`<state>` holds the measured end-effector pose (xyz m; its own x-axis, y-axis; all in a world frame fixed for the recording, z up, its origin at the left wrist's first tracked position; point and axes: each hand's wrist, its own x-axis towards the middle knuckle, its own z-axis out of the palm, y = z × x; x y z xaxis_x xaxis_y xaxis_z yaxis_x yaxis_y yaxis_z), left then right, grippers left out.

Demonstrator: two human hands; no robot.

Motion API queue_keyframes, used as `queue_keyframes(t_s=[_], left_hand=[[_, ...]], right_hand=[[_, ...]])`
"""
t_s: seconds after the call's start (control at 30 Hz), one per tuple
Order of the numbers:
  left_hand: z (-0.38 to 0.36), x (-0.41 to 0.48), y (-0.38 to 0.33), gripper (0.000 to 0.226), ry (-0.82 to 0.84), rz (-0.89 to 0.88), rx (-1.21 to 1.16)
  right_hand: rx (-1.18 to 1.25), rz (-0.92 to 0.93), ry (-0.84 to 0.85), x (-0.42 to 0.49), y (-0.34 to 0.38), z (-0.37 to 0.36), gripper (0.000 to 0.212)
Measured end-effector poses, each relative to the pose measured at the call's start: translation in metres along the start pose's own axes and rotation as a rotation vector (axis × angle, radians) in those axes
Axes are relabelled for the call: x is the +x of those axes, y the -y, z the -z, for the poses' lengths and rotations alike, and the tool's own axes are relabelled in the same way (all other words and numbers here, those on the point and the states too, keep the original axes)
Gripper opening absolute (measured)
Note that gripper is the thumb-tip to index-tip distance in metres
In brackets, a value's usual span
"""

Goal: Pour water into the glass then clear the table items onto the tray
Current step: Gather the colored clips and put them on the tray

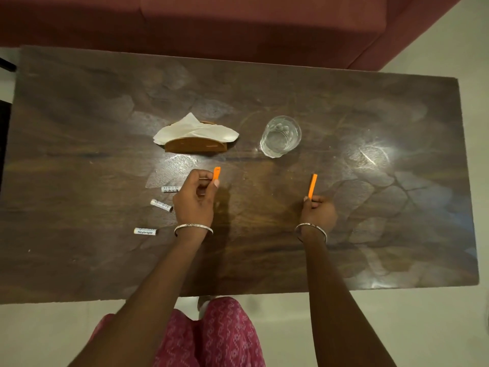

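The person is standing at the counter (79,128), and each hand is pinching something small and orange. The left hand (194,200) is curling round a short orange piece (217,173), thumb and fingertips closed on its lower end. The right hand (318,211) is gripping a longer orange stick (312,185) by its base, so that it is pointing away from the body.

The glass (280,136) is standing upright beyond both hands, nearer the right one and apart from it. I cannot tell whether it is holding water. No jug and no tray are showing anywhere from here.

To my eye this is looking like the gathering part of the job. It would go best by putting both orange bits into one hand, which frees the other for the three white tubes (161,205) lying just left of the left hand. One tube is partly hiding behind that hand. They are round and could roll, so pinching each from above seems safer than sweeping them. The napkin holder (195,145), with napkins (193,128) spilling out, is sitting just beyond the left hand, and lifting it by its wooden base should keep the paper in.
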<state>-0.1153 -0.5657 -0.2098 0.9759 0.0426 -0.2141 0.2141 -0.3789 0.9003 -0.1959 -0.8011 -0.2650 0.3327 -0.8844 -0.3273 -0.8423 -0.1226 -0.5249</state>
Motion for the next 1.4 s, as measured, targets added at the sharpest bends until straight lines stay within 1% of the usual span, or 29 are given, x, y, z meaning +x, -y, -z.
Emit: queue_keyframes(t_s=[0.1,0.17,0.23,0.3,0.37,0.4,0.47,0.6,0.63,0.7,0.73,0.77,0.83,0.93,1.0,1.07,1.17,1.2,1.3,1.37,1.4], left_hand=[[0.015,-0.005,-0.001,0.017,0.016,0.162,-0.190],[0.024,-0.008,-0.002,0.017,0.024,0.315,-0.317],[0.036,-0.008,-0.002,0.018,0.060,0.488,-0.426],[0.050,-0.007,-0.005,0.025,0.096,0.661,-0.569],[0.067,-0.010,-0.009,0.028,0.137,0.739,-0.683],[0.077,-0.011,-0.011,0.028,0.157,0.744,-0.712],[0.097,-0.015,-0.014,0.027,0.175,0.731,-0.755],[0.140,-0.017,-0.018,0.020,0.121,0.687,-0.804],[0.151,-0.017,-0.017,0.019,0.100,0.680,-0.806],[0.175,-0.018,-0.015,0.018,0.057,0.674,-0.816],[0.194,-0.018,-0.012,0.018,0.039,0.669,-0.821],[0.205,-0.017,-0.010,0.018,0.028,0.668,-0.814],[0.225,-0.017,-0.005,0.020,0.012,0.668,-0.762],[0.272,-0.013,0.004,0.026,-0.013,0.658,-0.702],[0.301,-0.010,0.008,0.022,-0.027,0.644,-0.689],[0.333,-0.004,0.013,0.017,-0.045,0.620,-0.673],[0.376,0.004,0.021,0.017,-0.069,0.590,-0.660],[0.391,0.008,0.025,0.017,-0.080,0.576,-0.652],[0.432,0.022,0.038,0.018,-0.108,0.546,-0.600],[0.473,0.038,0.063,0.019,-0.125,0.544,-0.555],[0.480,0.042,0.067,0.021,-0.119,0.538,-0.537]], right_hand=[[-0.013,-0.035,0.074,-0.007,0.002,0.001,0.016],[-0.012,-0.030,0.109,-0.021,0.004,0.002,0.016],[0.011,0.016,0.136,-0.045,0.009,0.003,0.014],[0.111,0.078,0.160,-0.077,0.020,0.005,0.007],[0.282,0.122,0.218,-0.111,0.035,0.008,0.020],[0.350,0.141,0.269,-0.127,0.042,0.007,0.024],[0.414,0.166,0.386,-0.158,0.059,0.005,0.023],[0.511,0.142,0.623,-0.207,0.098,-0.005,0.004],[0.534,0.118,0.676,-0.219,0.109,-0.007,0.011],[0.608,0.032,0.815,-0.239,0.130,-0.011,0.036],[0.645,-0.003,0.889,-0.254,0.142,-0.015,0.044],[0.668,-0.021,0.940,-0.263,0.150,-0.018,0.046],[0.659,-0.010,0.971,-0.282,0.162,-0.026,0.039],[0.566,0.078,0.961,-0.325,0.185,-0.046,0.006],[0.506,0.135,0.955,-0.352,0.199,-0.059,0.005],[0.434,0.207,0.906,-0.379,0.213,-0.077,0.003],[0.396,0.269,0.883,-0.419,0.232,-0.104,0.012],[0.389,0.278,0.896,-0.432,0.239,-0.115,0.013],[0.369,0.258,0.978,-0.466,0.260,-0.145,0.005],[0.346,0.232,1.039,-0.500,0.277,-0.181,0.002],[0.340,0.218,1.051,-0.506,0.279,-0.189,0.002]])
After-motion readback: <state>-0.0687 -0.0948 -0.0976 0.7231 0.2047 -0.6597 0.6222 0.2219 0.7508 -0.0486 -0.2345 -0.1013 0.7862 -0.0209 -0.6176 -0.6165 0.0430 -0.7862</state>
